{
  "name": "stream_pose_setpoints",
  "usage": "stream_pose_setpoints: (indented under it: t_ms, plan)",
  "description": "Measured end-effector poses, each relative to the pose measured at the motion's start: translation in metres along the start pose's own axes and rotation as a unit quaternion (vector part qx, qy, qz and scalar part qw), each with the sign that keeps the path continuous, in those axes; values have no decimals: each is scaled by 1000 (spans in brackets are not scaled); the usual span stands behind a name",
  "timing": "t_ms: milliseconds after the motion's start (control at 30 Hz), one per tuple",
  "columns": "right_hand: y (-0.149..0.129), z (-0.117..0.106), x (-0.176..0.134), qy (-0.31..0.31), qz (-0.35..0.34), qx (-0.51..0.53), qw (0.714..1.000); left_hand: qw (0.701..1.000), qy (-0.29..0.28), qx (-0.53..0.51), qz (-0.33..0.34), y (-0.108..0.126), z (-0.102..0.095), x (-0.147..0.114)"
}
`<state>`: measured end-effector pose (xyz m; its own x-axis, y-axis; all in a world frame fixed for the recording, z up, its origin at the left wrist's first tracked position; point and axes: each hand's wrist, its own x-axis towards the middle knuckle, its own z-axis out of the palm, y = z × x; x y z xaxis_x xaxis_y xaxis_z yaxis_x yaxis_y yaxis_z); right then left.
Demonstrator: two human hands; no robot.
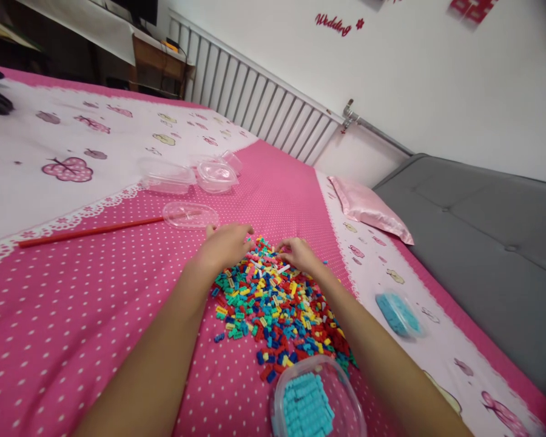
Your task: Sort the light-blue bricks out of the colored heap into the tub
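A wide pile of small plastic building bricks [273, 297] in red, yellow, blue, green, white and pink lies on the bed. My left hand [230, 244] reaches over the pile's far left edge, fingers a little apart, with nothing visible in them. At the far right edge, my right hand [299, 255] has its fingers bent together at the bricks; whatever they pinch is too small to make out. Close to me, a clear plastic tub [349, 406] holds light blue bricks [307, 405] packed in rows.
Another clear tub of blue bricks [399, 314] stands to the right. Several clear containers [168, 177] and a clear lid [191, 216] lie beyond my left hand, beside a thin red stick [95, 230]. A pink pillow [370, 207] rests near the grey headboard [477, 243].
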<state>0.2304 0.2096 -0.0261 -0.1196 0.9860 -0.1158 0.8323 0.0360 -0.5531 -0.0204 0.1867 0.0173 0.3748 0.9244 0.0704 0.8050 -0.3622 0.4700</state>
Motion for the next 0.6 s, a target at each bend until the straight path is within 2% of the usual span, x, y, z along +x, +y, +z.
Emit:
stream_pose_setpoints:
  t_ms: [133, 267, 467, 600]
  plan:
    - [1, 3, 5, 3, -4, -32, 999, 1000, 3, -2, 2, 0, 1, 1]
    - [6, 5, 6, 1, 4, -7, 1000, 1000, 2, -2, 3, 0, 1, 1]
    - [13, 1, -3, 14, 40, 106, 993, 1000, -4, -2, -2, 1, -1, 0]
    - [14, 3, -7, 34, 60, 223, 972, 1000, -4, -2, 0, 1, 0, 0]
